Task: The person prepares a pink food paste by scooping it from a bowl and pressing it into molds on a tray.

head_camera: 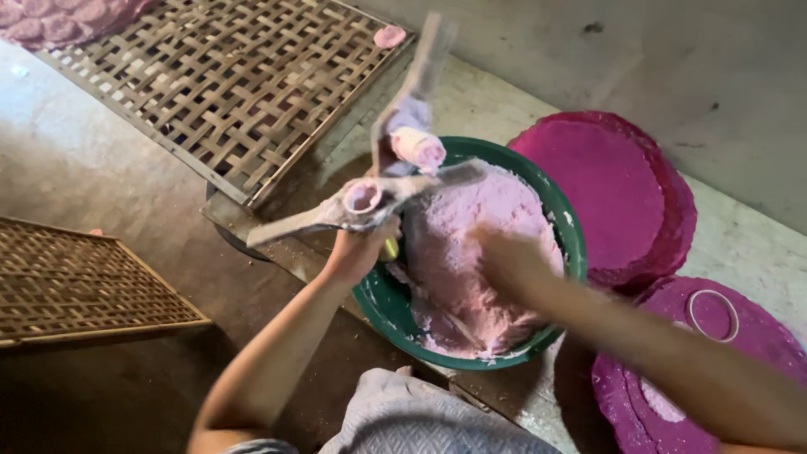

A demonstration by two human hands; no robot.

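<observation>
At frame centre the left hand (360,245) grips a dough-caked press tool (378,189) steadily, which seems wise, while the blurred right hand (504,256), grip unclear, should scoop modestly from the pink dough (479,252) in the green basin (555,210).

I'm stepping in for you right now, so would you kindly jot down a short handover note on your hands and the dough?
Left hand: closed on a dough-caked tool with wooden arms, held above the green basin's left rim.
Right hand: blurred, on or just over the pink dough; grip unclear.
Things: the basin is heaped with dough. Two stacks of magenta discs lie to its right, a pale ring on the nearer stack. One woven tray behind holds a single pink piece.
Done: one piece laid out.
Left: nearly all the dough.
</observation>
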